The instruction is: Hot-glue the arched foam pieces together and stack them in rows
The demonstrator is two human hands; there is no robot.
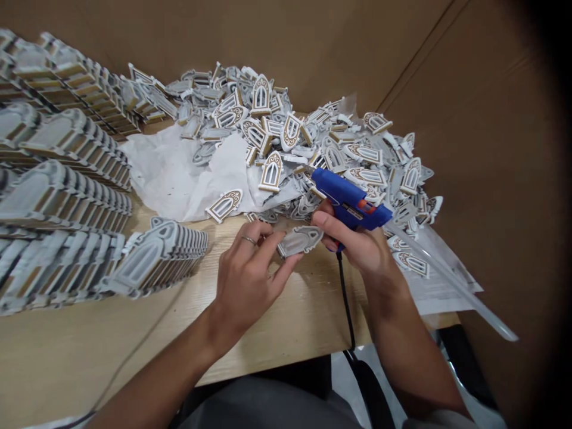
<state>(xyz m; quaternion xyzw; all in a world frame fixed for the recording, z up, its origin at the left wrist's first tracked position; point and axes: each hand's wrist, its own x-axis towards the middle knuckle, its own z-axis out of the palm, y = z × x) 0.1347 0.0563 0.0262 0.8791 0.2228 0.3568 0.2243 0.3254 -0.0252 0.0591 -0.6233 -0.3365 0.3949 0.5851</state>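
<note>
My left hand (245, 277), with a ring on one finger, pinches a small arched window piece (300, 241) by its left end, its plain grey side facing up. A blue glue gun (344, 196) is gripped in my right hand (361, 244), its nozzle pointing up and left over the pile. A long clear glue stick (456, 283) sticks out of the gun's back. My right thumb is close to the held piece; whether it touches cannot be made out. Just beyond both hands spreads a heap of loose arched window pieces (292, 131), white with gold trim.
Rows of stacked arched pieces (84, 196) line the left side of the wooden table (187, 333). White paper (174, 173) lies under the heap. A black cord (344, 298) runs from the gun over the front edge. Brown cardboard (339, 47) walls the back and right.
</note>
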